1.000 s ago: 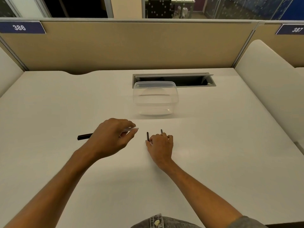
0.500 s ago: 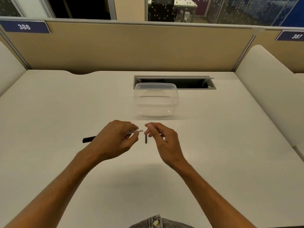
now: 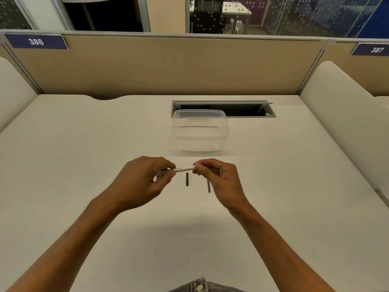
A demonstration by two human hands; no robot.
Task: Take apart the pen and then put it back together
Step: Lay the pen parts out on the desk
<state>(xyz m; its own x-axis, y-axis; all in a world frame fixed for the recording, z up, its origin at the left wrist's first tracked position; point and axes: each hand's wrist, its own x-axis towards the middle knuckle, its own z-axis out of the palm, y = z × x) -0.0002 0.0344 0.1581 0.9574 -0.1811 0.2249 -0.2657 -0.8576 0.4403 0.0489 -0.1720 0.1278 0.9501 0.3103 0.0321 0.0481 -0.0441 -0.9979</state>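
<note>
Two numbers can be read. The number 386 is in white on a dark blue sign (image 3: 36, 41), and this sign sits at the top left of the tan wall (image 3: 168, 66) behind the desk. The number 387 is in white on another dark blue sign (image 3: 370, 49), and that one sits at the top right, on the next part of the wall. No other words or numbers can be read on anything else.
</note>
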